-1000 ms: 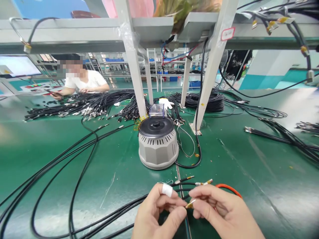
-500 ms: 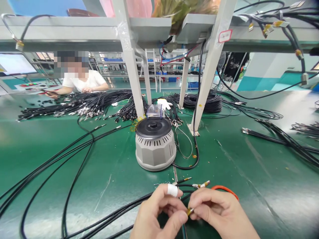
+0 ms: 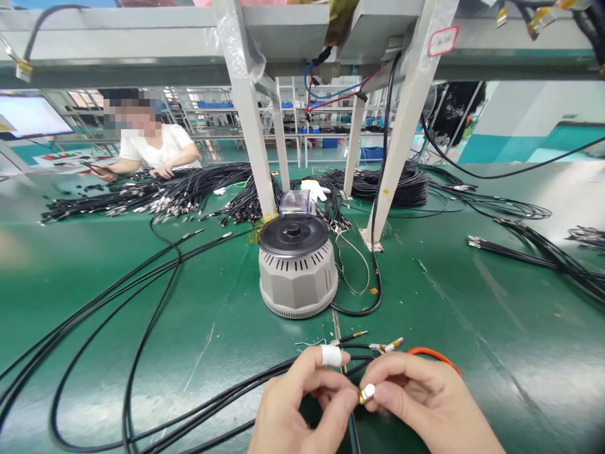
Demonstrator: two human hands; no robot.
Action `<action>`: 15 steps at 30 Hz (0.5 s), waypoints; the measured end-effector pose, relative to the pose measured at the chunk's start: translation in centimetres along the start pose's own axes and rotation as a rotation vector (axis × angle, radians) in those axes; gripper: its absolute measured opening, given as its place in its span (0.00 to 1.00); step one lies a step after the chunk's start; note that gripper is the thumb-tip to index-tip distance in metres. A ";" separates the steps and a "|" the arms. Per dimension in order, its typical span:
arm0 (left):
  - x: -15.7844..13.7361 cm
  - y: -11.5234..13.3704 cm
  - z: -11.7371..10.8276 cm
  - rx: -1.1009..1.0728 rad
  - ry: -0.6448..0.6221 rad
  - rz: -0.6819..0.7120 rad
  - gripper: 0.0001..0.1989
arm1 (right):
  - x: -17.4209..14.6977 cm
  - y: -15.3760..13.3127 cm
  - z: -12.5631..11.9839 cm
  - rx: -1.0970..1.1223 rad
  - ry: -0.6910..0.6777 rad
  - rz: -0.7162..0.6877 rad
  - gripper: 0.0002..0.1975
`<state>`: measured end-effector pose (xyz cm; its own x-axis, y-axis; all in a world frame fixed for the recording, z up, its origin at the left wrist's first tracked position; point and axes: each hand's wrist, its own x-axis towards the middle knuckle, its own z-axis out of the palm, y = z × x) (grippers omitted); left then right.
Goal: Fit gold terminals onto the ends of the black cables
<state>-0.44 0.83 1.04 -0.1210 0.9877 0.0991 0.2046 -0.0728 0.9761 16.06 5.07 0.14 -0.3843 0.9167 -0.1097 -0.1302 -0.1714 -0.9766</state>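
Open green mat (image 3: pixel 472 328) right of the hands; grey round machine (image 3: pixel 297 268) just ahead, loose black cables (image 3: pixel 142 315) crowd the left, shelf legs (image 3: pixel 399 126) stand beyond. Factory bench, a co-worker (image 3: pixel 151 148) sits far left. Left hand (image 3: pixel 302 410) and right hand (image 3: pixel 425 403) meet at the near edge, fingertips pinching a small gold connector (image 3: pixel 366 394) between them.

Grey round machine (image 3: pixel 297 268), cable bundles (image 3: pixel 155 192), co-worker (image 3: pixel 151 148).
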 end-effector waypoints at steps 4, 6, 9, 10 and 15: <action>0.3 0.2 -0.2 0.076 -0.046 0.013 0.13 | -0.1 0.0 0.2 -0.017 0.025 -0.047 0.05; 0.4 0.4 -0.4 0.131 -0.069 0.035 0.14 | -0.1 0.1 0.2 -0.023 0.027 -0.067 0.05; 0.5 0.5 -0.8 0.204 -0.162 0.052 0.16 | -0.1 0.3 0.1 -0.010 0.020 -0.092 0.04; 0.5 0.6 -0.9 0.217 -0.193 0.053 0.16 | -0.1 0.4 0.0 -0.016 0.002 -0.105 0.04; 0.8 0.9 -0.9 0.258 -0.266 0.061 0.16 | -0.2 0.6 -0.2 -0.083 -0.024 -0.144 0.03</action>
<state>-1.20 1.42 2.16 0.1486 0.9865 0.0688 0.4455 -0.1289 0.8859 16.22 4.86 -0.41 -0.3888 0.9206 0.0358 -0.1097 -0.0076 -0.9939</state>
